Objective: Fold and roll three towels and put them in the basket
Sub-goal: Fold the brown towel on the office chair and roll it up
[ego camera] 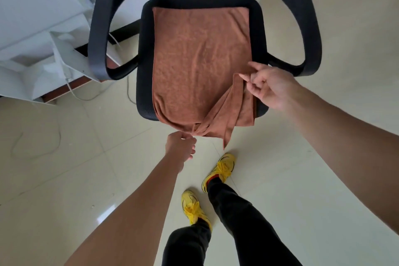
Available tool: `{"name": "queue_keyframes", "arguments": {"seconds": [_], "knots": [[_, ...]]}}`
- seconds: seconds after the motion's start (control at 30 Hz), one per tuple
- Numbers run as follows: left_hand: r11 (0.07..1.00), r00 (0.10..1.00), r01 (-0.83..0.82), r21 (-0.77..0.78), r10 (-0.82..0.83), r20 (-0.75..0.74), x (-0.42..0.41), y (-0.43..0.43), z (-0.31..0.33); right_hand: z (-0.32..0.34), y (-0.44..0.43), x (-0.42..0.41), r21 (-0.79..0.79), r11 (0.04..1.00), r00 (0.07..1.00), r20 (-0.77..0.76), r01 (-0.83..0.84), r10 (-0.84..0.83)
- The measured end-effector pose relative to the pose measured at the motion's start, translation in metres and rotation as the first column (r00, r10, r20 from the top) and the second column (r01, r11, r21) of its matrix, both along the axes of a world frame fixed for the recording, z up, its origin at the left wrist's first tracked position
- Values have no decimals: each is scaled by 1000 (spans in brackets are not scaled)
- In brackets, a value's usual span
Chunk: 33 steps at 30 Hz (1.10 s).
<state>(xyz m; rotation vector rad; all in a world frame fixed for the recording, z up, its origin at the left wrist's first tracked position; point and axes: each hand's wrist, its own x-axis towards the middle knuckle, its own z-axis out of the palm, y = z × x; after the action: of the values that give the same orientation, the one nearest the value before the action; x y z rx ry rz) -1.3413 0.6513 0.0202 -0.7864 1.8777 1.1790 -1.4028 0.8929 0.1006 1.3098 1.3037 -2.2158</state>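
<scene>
A pale tiled floor (64, 157) fills the lower half of the view. A black chair (99, 39) with looped armrests and a mesh back stands at 12 o'clock, its seat facing the person. White furniture (32, 28) sits at 9 to 10 o'clock, just beside the chair's left armrest, and a thin white cable (75, 94) trails from it onto the floor.

The towel (200, 56), rust-brown, lies spread flat over the seat and covers nearly all of it. Its near end hangs over the seat's front edge at 6 o'clock of the chair, and that part is creased and bunched. No basket is in view.

Two bare forearms reach in from 7 and 4 o'clock. Black trousers (237, 211) and yellow shoes (220, 170) show at 6 o'clock, the feet apart on the tiles.

The right hand (269, 86), at 3 o'clock, lifts a towel corner off the seat's near right edge. Thumb and forefinger pinch the corner, and the other fingers are curled loosely behind them.

The left hand (181, 144), just below centre, meets the hanging hem where the creases converge. Its fingers are curled together and pinch that bunched edge.
</scene>
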Motion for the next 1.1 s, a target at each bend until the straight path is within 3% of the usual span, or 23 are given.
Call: {"name": "queue_keyframes", "arguments": {"seconds": [0.2, 0.37, 0.5, 0.6, 0.73, 0.93, 1.1], "knots": [[995, 996, 86, -58, -86, -4, -6, 40, -36, -73, 32, -47, 282, 943, 981, 129, -176, 145], [969, 969, 246, -31, -244, 44, 10, 86, -70, -126, 51, -43, 367, 850, 923, 216, -379, 318], [961, 960, 274, -51, -269, 80, 21, 110, -98, -145, 58, -41, 405, 851, 941, 182, -335, 284], [948, 965, 260, -181, -262, 15, 22, 113, -108, -145, 59, -39, 426, 855, 955, 144, -297, 260], [927, 952, 262, -269, -294, -87, 22, 101, -94, -140, 58, -30, 611, 710, 935, 187, -350, 300], [911, 929, 228, -344, -310, -204, 33, 45, -36, -98, 61, 27, 704, 639, 949, 187, -310, 255], [819, 839, 359, -447, -493, -230, 58, -15, -11, -76, 57, 114, 846, 339, 874, 262, -413, 409]]}}
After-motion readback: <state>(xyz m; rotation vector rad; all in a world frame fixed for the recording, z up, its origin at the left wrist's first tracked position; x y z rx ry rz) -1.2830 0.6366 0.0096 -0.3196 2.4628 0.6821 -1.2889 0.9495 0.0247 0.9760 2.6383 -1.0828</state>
